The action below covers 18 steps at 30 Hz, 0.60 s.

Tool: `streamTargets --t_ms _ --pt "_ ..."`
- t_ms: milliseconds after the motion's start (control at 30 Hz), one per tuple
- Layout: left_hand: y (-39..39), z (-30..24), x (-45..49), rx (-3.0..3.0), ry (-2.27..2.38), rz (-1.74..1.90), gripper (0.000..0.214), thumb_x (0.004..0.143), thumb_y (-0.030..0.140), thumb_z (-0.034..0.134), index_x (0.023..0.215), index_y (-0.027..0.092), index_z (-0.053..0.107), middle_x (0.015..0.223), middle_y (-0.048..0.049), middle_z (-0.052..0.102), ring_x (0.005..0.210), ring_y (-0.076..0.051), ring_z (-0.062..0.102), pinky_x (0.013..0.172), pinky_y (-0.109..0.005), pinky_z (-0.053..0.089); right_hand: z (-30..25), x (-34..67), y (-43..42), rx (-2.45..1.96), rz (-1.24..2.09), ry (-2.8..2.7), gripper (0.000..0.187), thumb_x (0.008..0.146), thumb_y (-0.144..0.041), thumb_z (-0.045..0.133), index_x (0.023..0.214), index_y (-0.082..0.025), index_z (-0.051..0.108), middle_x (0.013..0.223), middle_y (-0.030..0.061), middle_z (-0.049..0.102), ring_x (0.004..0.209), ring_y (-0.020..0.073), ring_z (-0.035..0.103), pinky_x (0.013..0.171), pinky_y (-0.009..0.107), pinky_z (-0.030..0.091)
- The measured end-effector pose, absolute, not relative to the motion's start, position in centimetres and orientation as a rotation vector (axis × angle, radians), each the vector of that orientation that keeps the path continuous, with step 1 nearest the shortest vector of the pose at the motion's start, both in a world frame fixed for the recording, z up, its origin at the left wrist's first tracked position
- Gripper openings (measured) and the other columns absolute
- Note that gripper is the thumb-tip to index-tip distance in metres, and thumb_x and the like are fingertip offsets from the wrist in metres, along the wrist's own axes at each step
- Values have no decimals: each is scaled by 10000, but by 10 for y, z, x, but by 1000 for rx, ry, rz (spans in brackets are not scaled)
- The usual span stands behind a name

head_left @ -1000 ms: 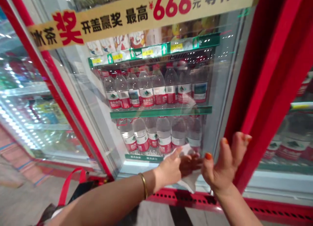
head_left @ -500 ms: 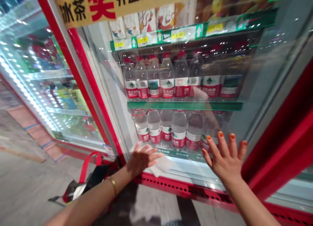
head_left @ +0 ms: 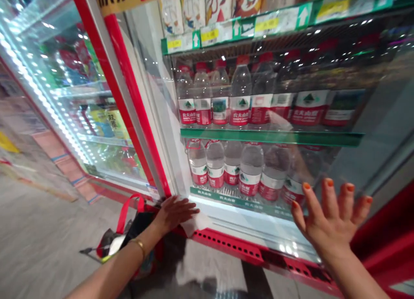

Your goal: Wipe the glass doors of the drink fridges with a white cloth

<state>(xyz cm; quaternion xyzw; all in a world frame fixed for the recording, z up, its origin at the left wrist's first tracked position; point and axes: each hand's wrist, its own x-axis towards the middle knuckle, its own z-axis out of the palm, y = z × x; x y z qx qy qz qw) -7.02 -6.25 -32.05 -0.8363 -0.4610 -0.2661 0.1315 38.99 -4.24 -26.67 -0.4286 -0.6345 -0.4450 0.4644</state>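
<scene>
My left hand (head_left: pixel 174 213) lies flat with the fingers close together, pressing a crumpled white paper tissue (head_left: pixel 196 223) onto the bottom edge of the glass cooler door (head_left: pixel 352 157). The tissue pokes out past my fingertips, at the door's lower left corner, just beside the glossy red metal door frame (head_left: pixel 137 113). My right hand (head_left: pixel 330 223) is spread wide, fingers fanned, orange nails showing, and holds nothing. It is raised near the pane, but I cannot tell whether my fingertips touch the glass.

So far, the tissue sits at the bottom corner of this door. Glare and reflections cover the pane, so I cannot tell how clean it is or which parts remain untouched.

Behind the shut glass, clear plastic water bottles with red caps and red-and-white labels stand upright in two rows. The upper row (head_left: pixel 239 94) stands on a green-edged shelf (head_left: pixel 271 137), and the lower row (head_left: pixel 250 169) stands just beneath it. Printed cartons (head_left: pixel 193 9) fill the shelf above. On the grey floor near my left wrist sits a black bag (head_left: pixel 139 223) with a red strap handle (head_left: pixel 129 210).
</scene>
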Motion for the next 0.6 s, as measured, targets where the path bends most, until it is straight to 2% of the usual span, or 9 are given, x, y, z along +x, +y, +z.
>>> streamTargets --t_ms 67,133,167,200,233,300,400,500,600 --pt "-59 -329 -69 -2437 -1330 -715 388 1043 544 663 1192 200 759 1297 -97 773 1219 -216 734 1181 -513 551 -267 390 -42 -1036 -1119 -1552 788 967 -438 760 1686 -334 454 1776 93 397 1650 453 313 1351 716 214" --pt "-54 -342 -32 -2480 -1293 -659 452 1065 568 599 1128 164 791 1200 -109 817 1118 -196 784 1191 -491 544 -266 391 -43 -1032 -1104 -1548 806 963 -428 760 1695 -353 433 1777 87 387 1645 461 301 1347 724 209" --pt "-51 -348 -5 -2498 -1271 -639 442 1071 551 585 1126 169 800 1204 -117 826 1110 -198 796 1191 -499 541 -266 391 -43 -1034 -1088 -1548 807 965 -425 753 1699 -366 422 1778 79 381 1644 460 296 1347 725 202" --pt "-47 -352 23 -2519 -1239 -622 423 1077 513 580 1230 178 788 1260 -114 819 1138 -201 797 1186 -513 545 -265 392 -43 -1037 -1074 -1551 805 969 -428 747 1700 -374 415 1780 70 372 1646 453 288 1354 713 190" --pt "-44 -355 51 -2546 -1195 -611 386 1078 458 585 1347 235 750 1358 -87 789 1203 -200 781 1181 -525 551 -265 392 -43 -1035 -1066 -1554 803 971 -432 745 1700 -375 414 1782 61 362 1650 441 279 1366 687 175" --pt "-40 -357 88 -2519 -1044 -587 480 1078 358 586 1546 460 579 1579 45 650 1387 -169 686 1180 -498 561 -265 393 -43 -1010 -1069 -1571 799 968 -434 749 1695 -371 426 1782 50 355 1652 425 273 1381 648 156" --pt "-39 -352 75 -2292 -888 -593 626 1054 394 606 1608 612 414 1707 175 481 1585 -165 492 1269 -475 500 -267 393 -42 -1001 -1050 -1564 787 967 -418 735 1691 -381 429 1778 45 363 1654 430 271 1376 683 155" --pt "-41 -328 3 -2032 -987 -718 748 959 390 722 1630 562 439 1779 72 405 1710 -339 258 1356 -691 323 -267 389 -41 -1012 -1066 -1534 772 972 -425 732 1685 -369 444 1768 60 390 1655 429 286 1372 701 176" --pt "-35 -285 -41 -1764 -1178 -894 959 949 264 684 1771 288 190 1868 -167 50 1718 -502 -61 1290 -903 131 -263 386 -41 -1002 -1129 -1547 760 996 -423 724 1691 -309 438 1774 96 379 1660 431 288 1353 731 219"
